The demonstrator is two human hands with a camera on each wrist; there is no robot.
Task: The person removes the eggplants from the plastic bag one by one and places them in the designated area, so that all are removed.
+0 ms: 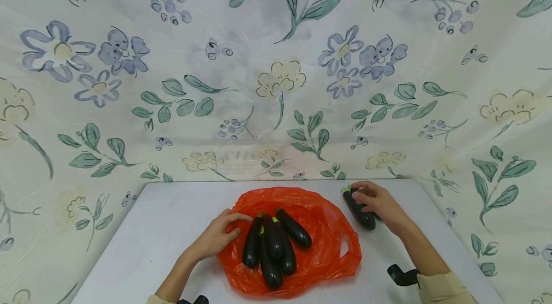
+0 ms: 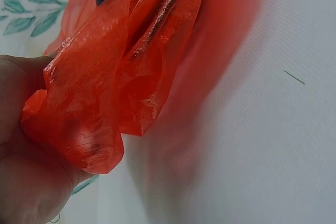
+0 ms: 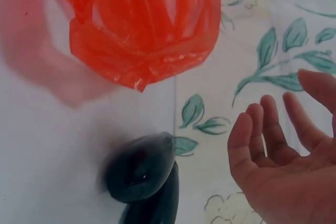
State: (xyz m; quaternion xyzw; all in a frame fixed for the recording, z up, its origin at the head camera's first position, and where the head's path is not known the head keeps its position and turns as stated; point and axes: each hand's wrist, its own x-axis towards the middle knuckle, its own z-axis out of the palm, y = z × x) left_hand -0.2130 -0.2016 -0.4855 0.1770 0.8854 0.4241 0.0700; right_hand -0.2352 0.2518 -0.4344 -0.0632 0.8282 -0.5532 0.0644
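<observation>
A red plastic bag (image 1: 316,270) lies spread wide on the table, its mouth facing up. Several dark eggplants (image 1: 272,241) rest together inside it. At the bag's left rim, my left hand (image 1: 215,237) holds the thin plastic; in the left wrist view, folds of the bag (image 2: 89,114) cover part of the fingers. Over to the right, two eggplants (image 1: 360,210) lie side by side on the table, one partly hidden by my right hand (image 1: 381,205). The right wrist view shows that hand (image 3: 289,166) with loosely bent, spread fingers, apart from the eggplants (image 3: 140,169) and holding nothing.
The white tabletop (image 1: 172,217) runs back to a flower-patterned cloth (image 1: 241,102) hung behind and at both sides. A black wrist device (image 1: 402,275) sits on the right forearm near the beige sleeve (image 1: 444,289).
</observation>
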